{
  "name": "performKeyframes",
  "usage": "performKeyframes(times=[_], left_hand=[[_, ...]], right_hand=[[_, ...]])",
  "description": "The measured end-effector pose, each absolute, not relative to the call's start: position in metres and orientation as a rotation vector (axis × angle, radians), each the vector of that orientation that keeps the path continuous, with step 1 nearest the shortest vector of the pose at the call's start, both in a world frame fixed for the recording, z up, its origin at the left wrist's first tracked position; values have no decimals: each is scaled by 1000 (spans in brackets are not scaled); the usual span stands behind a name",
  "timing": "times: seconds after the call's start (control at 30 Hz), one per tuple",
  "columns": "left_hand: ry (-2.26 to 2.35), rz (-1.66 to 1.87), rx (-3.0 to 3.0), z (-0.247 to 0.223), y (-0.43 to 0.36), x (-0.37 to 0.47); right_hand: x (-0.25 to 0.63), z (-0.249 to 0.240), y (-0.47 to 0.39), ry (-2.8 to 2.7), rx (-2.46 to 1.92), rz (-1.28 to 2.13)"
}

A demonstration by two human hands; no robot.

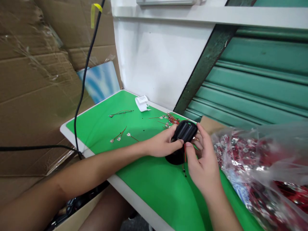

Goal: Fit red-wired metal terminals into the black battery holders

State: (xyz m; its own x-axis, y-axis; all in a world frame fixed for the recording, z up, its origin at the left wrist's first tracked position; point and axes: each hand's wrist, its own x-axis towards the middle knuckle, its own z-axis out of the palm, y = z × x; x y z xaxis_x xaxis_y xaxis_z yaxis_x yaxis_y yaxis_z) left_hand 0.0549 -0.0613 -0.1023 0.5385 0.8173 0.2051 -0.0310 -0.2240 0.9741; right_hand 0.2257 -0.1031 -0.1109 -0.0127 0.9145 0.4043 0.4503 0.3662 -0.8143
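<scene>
Both hands grip a black plastic housing (pixel 184 131) with rounded slots, tilted above the green table mat (pixel 154 186). My left hand (pixel 165 141) holds its left side, the thumb pressed on its lower edge. On the right side, my right hand (pixel 201 157) has its fingers wrapped behind the housing and its thumb near the lower edge. A red wire (pixel 185 153) hangs from the housing between the two thumbs, with dark wire ends below it. Beneath the hands lies a black round part (pixel 175 158), partly hidden by them.
Small wired pieces (pixel 118 138) lie left on the mat, and a red-wired pile (pixel 172 118) sits behind the hands. A curled white paper (pixel 141 103) is at the back. Plastic bags of red parts (pixel 260 160) stand right. A black cable (pixel 83 80) hangs left, before cardboard (pixel 36 96).
</scene>
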Motion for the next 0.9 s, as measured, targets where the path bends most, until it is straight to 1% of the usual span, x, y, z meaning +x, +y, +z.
performKeyframes(times=[0.17,0.4,0.77,0.9], left_hand=[[724,912,1571,-99,-64,54],[690,967,1598,-98,-65,54],[764,1011,1706,-95,-70,55],[824,1028,1709,-95,-73,57]], right_hand=[[224,-113,-104,-1670,-1259,574],[221,-121,-103,-1740,-1274,463],[213,-119,-105,-1739,-1285,203],[208,-119,-105,-1709,-1292,199]])
